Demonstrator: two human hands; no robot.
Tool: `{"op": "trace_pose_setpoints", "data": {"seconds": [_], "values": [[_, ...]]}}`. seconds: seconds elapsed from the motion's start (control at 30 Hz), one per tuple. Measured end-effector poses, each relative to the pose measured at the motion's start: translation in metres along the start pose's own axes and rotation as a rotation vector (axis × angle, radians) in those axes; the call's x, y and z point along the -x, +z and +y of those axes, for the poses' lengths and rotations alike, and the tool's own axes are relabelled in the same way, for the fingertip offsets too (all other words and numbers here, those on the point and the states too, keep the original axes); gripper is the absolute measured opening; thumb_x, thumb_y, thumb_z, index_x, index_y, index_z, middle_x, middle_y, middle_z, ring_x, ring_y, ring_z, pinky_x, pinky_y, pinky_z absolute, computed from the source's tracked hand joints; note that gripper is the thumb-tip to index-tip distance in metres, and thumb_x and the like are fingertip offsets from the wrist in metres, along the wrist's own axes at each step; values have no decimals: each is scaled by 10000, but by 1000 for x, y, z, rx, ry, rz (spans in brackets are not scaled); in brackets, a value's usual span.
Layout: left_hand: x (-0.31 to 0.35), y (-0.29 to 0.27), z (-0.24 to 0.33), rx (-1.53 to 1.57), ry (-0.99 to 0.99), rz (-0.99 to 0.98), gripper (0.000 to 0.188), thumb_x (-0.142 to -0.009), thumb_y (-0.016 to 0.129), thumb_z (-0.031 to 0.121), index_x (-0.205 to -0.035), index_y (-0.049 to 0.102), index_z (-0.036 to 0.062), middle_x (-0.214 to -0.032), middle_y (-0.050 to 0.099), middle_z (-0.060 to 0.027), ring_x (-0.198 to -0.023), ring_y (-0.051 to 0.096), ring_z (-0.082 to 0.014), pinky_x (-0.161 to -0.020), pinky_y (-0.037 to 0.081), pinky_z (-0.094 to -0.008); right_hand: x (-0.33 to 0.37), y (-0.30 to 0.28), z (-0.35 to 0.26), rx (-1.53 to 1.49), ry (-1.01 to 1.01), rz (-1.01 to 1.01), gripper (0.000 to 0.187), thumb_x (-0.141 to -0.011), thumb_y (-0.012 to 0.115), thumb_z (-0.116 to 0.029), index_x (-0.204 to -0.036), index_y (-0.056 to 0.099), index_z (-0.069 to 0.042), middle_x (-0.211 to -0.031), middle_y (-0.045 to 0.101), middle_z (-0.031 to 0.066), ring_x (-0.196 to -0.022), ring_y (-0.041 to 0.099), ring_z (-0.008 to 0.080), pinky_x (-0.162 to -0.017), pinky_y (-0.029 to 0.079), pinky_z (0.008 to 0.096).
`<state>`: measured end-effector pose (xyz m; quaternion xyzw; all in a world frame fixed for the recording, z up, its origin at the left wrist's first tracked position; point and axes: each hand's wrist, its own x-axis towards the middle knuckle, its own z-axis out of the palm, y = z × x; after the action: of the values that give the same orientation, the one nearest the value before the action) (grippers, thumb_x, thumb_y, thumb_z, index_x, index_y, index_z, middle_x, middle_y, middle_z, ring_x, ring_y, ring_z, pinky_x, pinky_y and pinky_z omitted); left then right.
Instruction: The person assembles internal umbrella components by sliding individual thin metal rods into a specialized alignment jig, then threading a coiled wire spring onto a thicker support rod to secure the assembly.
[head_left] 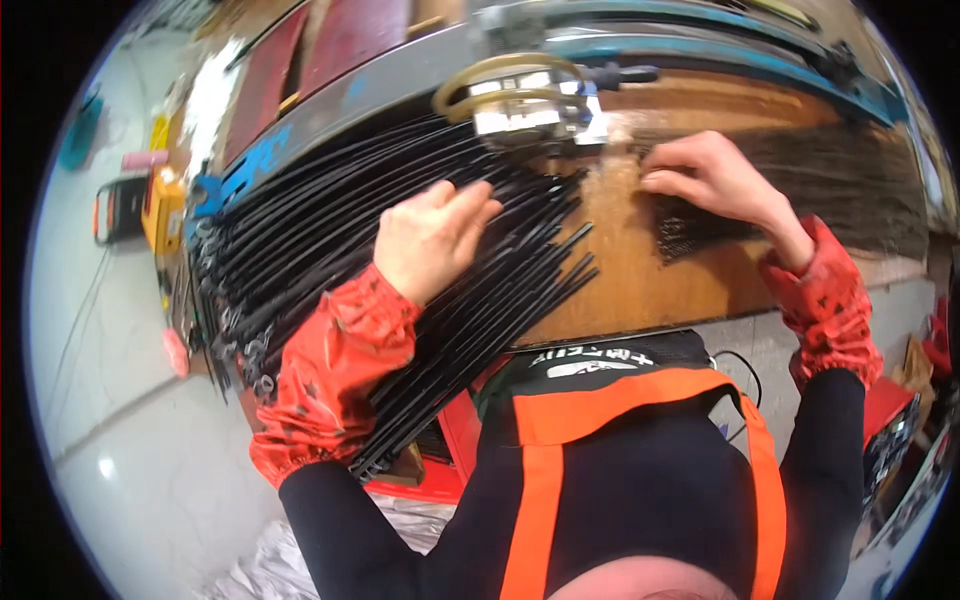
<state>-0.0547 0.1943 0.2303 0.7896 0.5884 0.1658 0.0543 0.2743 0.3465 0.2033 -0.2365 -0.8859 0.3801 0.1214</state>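
Observation:
Many long thin black cables or rods (330, 190) lie side by side across the left of the wooden table, with ring-like ends at the far left. Above them is my left hand (428, 240), its fingers curled together; what they hold, if anything, cannot be made out. My right hand (712, 178) has thumb and fingertips pinched at the left end of a second dark bundle of thin pieces (820, 185); nothing nameable shows between them. Between and beyond my hands stands a shiny metal machine head (520, 118) with a yellowish hose loop (475, 85) around it.
Blue-green rails (720, 55) run along the back of the wooden tabletop (610, 270). A grey metal edge (370, 95) borders the cables behind. On the floor at left stands a yellow and black device (160, 210). A red bin (455, 440) sits below the table's front edge.

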Motion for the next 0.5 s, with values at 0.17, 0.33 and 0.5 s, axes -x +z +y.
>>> {"op": "trace_pose_setpoints", "data": {"seconds": [0.17, 0.33, 0.5], "values": [[-38, 20, 63, 93, 46, -49, 178, -924, 706, 231, -1057, 728, 116, -684, 593, -89, -571, 612, -297, -518, 477, -403, 17, 20, -3, -36, -86, 177, 283, -872, 753, -302, -987, 735, -44, -808, 688, 168, -719, 666, 348, -637, 514, 403], [-50, 21, 77, 148, 80, -55, 167, -935, 691, 209, -1049, 715, 89, -732, 636, -108, -597, 632, -303, -529, 482, -403, 28, 24, -11, 71, -211, 435, 272, -832, 782, -294, -958, 734, -57, -745, 659, 92, -658, 648, 255, -584, 509, 356], [-50, 8, 88, 107, 107, -170, 160, -976, 625, 290, -971, 643, 131, -708, 604, -121, -587, 630, -366, -502, 485, -471, 37, 21, 0, 625, -547, 511, 275, -762, 772, -283, -947, 708, -90, -646, 443, -15, -598, 523, 145, -478, 435, 277]]}}
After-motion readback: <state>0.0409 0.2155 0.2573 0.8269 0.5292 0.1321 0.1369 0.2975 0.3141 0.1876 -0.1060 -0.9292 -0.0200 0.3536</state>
